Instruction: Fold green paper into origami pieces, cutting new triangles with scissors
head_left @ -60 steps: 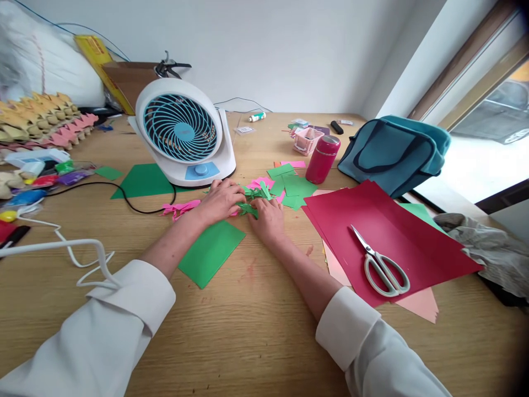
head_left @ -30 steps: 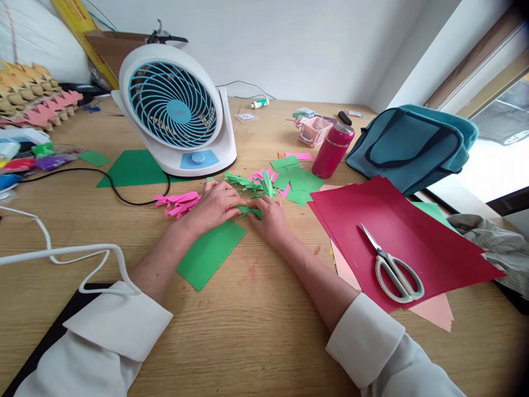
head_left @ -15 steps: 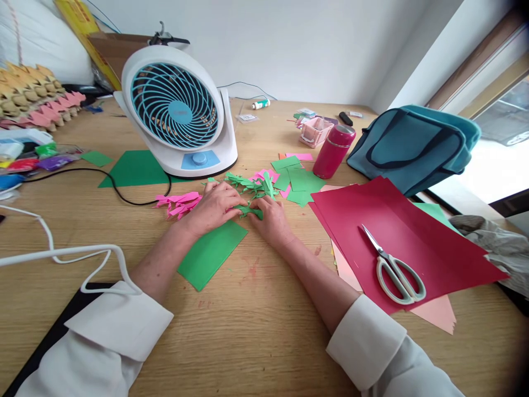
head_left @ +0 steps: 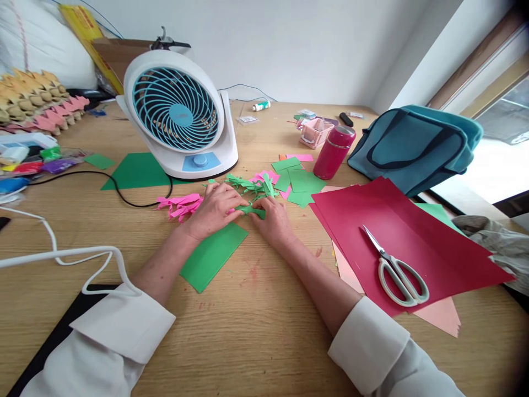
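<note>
Wooden counter [head_left: 264,331], broad, littered with paper stock. White desk fan [head_left: 179,116] at the far side. Red card sheets [head_left: 413,237] to the right, with scissors [head_left: 394,270] lying on top. Green square sheet [head_left: 210,256] flat beneath the left wrist, not engaged.

Left hand [head_left: 212,209] and right hand [head_left: 275,220] meeting fingertip to fingertip. Each grip closed on one end of the small green folded piece [head_left: 253,210], held low against the counter, just in front of the loose green cuttings [head_left: 248,184] and to the right of the pink cuttings [head_left: 179,205].

Judged a creasing step. Advisable:
- Pin the piece flat on the counter.
- Run a fingertip along the fold line with firm, even pressure.
- Hold both ends level.
- Avoid bending the thin points.
- Stay clear of neighbouring cuttings.

Piece itself: bright green, narrow, elongated, apparently layered, tapering at the ends. Finer detail hidden by the fingers.
</note>
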Action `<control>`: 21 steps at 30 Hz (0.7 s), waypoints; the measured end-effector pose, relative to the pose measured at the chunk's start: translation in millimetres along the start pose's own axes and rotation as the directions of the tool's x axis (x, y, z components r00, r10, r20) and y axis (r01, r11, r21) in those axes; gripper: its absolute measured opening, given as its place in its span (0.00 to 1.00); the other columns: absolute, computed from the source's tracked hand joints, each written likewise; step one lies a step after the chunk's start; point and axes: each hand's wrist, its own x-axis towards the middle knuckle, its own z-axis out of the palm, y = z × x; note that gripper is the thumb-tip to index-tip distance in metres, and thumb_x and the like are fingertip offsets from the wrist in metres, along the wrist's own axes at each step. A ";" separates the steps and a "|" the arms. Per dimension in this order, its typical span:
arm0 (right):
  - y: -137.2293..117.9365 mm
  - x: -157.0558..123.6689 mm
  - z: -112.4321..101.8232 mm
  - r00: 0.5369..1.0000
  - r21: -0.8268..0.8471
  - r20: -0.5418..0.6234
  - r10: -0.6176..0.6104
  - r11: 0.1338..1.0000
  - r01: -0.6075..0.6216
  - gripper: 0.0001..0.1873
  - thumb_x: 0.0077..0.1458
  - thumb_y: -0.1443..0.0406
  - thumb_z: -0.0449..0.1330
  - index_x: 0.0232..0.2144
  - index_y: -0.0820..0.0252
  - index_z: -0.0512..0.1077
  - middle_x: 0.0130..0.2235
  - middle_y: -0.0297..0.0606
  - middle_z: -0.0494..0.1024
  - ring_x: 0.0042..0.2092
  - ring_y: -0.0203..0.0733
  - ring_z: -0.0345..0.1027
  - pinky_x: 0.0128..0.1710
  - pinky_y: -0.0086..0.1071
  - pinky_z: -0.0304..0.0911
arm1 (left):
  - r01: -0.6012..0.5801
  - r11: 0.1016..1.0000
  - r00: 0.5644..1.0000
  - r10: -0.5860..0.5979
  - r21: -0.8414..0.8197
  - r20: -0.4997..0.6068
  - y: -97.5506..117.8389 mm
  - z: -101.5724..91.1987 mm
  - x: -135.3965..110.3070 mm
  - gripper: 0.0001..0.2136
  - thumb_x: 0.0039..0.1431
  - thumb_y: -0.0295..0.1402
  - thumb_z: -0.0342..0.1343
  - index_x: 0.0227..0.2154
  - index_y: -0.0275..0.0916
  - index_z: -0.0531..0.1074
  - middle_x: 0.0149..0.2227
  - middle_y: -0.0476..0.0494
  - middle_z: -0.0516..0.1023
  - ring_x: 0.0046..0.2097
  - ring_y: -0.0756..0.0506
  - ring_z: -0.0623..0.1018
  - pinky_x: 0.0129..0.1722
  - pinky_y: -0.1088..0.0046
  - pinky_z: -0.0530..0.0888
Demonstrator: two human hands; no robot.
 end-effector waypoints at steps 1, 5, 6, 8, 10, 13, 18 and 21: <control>-0.2 0.2 -0.5 1.000 0.010 -0.003 0.002 1.000 -0.002 0.05 0.54 0.68 0.63 0.35 0.57 0.71 0.40 0.38 0.78 0.45 0.47 0.71 0.46 0.39 0.58 | -0.005 1.000 1.000 0.005 0.003 -0.010 0.4 -0.1 -0.3 0.07 0.61 0.33 0.59 0.41 0.44 0.78 0.41 0.44 0.80 0.49 0.38 0.72 0.51 0.55 0.62; -0.5 0.4 -2.6 1.000 0.042 -0.014 -0.025 0.999 0.026 0.06 0.53 0.70 0.63 0.34 0.58 0.70 0.40 0.38 0.77 0.44 0.46 0.71 0.46 0.38 0.59 | -0.014 1.000 0.999 0.014 -0.009 -0.031 0.4 -0.6 -1.6 0.08 0.61 0.32 0.58 0.42 0.44 0.78 0.41 0.44 0.80 0.48 0.39 0.71 0.52 0.55 0.62; -0.4 0.4 -2.9 0.999 0.047 -0.015 -0.033 0.998 0.034 0.06 0.53 0.70 0.63 0.34 0.58 0.71 0.40 0.38 0.77 0.44 0.46 0.71 0.46 0.38 0.59 | -0.013 1.000 0.999 0.013 -0.016 -0.030 0.1 -0.6 -1.8 0.08 0.61 0.32 0.58 0.42 0.44 0.78 0.41 0.44 0.80 0.48 0.39 0.71 0.52 0.55 0.62; 0.3 0.3 -3.1 0.999 0.050 -0.011 -0.043 0.998 0.043 0.06 0.53 0.70 0.63 0.34 0.58 0.71 0.40 0.38 0.77 0.44 0.46 0.71 0.45 0.38 0.59 | -0.011 1.000 1.000 0.010 -0.029 -0.026 -0.8 -0.4 -2.3 0.09 0.61 0.32 0.58 0.43 0.44 0.78 0.41 0.44 0.80 0.48 0.40 0.71 0.52 0.55 0.62; 1.0 0.3 -3.0 0.999 0.049 -0.005 -0.048 0.998 0.048 0.05 0.54 0.70 0.63 0.34 0.58 0.71 0.40 0.39 0.77 0.44 0.46 0.71 0.45 0.38 0.59 | -0.007 0.999 1.000 0.006 -0.035 -0.021 -1.7 -0.1 -2.7 0.09 0.61 0.32 0.58 0.43 0.45 0.78 0.41 0.44 0.80 0.48 0.40 0.71 0.52 0.55 0.62; 1.8 0.1 -3.2 0.998 0.048 -0.001 -0.060 0.997 0.060 0.04 0.55 0.69 0.62 0.35 0.58 0.72 0.41 0.39 0.77 0.44 0.46 0.71 0.45 0.38 0.58 | -0.015 1.000 1.000 0.015 -0.027 -0.015 -2.3 0.5 -3.2 0.09 0.61 0.32 0.58 0.43 0.44 0.78 0.41 0.44 0.80 0.48 0.39 0.71 0.51 0.55 0.63; 2.3 -0.4 -3.3 0.999 0.046 0.007 -0.043 0.998 0.043 0.05 0.56 0.68 0.61 0.36 0.57 0.72 0.42 0.38 0.77 0.46 0.45 0.70 0.48 0.38 0.58 | -0.038 0.999 0.999 0.038 0.004 -0.017 -2.4 0.5 -3.5 0.08 0.61 0.32 0.58 0.43 0.44 0.78 0.41 0.44 0.80 0.48 0.39 0.71 0.51 0.56 0.62; 2.9 -0.7 -2.8 0.998 0.033 0.002 -0.058 0.998 0.058 0.05 0.56 0.68 0.61 0.36 0.56 0.73 0.42 0.38 0.76 0.46 0.45 0.70 0.48 0.38 0.57 | -0.051 0.999 0.999 0.051 0.012 -0.003 -2.7 0.4 -3.8 0.08 0.62 0.32 0.57 0.43 0.44 0.78 0.41 0.44 0.80 0.49 0.39 0.70 0.51 0.55 0.62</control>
